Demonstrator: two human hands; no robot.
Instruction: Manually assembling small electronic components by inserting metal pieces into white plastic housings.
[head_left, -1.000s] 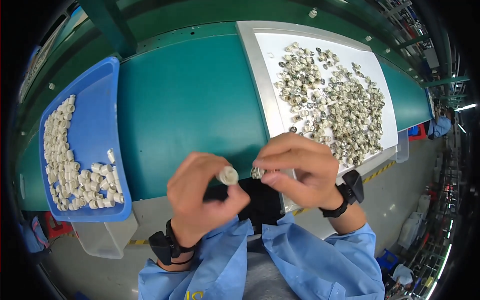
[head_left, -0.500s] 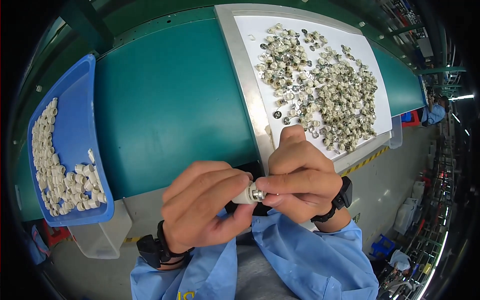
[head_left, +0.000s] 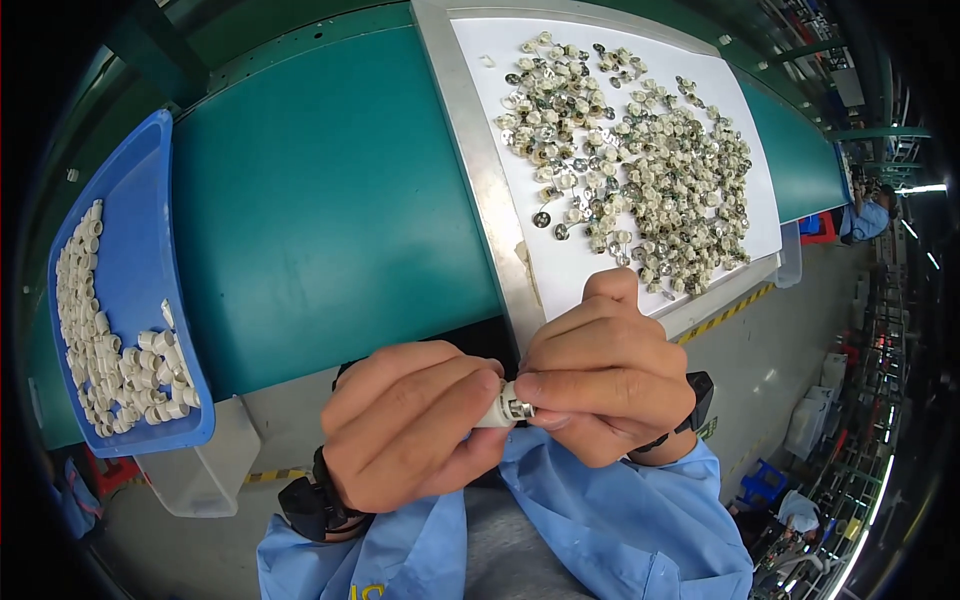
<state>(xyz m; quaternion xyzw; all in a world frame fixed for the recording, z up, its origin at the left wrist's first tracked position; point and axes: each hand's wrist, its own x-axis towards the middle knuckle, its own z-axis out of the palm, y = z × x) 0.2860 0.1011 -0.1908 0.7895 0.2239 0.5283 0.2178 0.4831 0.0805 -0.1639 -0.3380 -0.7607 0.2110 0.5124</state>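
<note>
My left hand [head_left: 410,425] is closed on a white cylindrical plastic sleeve [head_left: 493,414], gripped between thumb and fingers. A small metal-and-white fitting [head_left: 519,409] sits at the sleeve's right end. Thumb and forefinger of my right hand [head_left: 605,385] pinch that fitting; how deep it reaches inside the sleeve is hidden. Both hands meet in front of my body, just short of the bench edge. Beyond the right hand, a white framed board [head_left: 510,150] bears a heap of similar small metal-and-white fittings [head_left: 680,190].
To the left, a blue tray [head_left: 150,250] holds many white plastic sleeves [head_left: 140,375]. A green bench top [head_left: 330,220] lies between tray and board. Below the tray hangs a clear plastic bin [head_left: 200,465]. Far right, a person in blue [head_left: 870,215] is by the line.
Both hands have come closer together and lowered slightly. The right fingers now press nearer the sleeve's end, and less of the metal fitting shows. The view has shifted a little.
</note>
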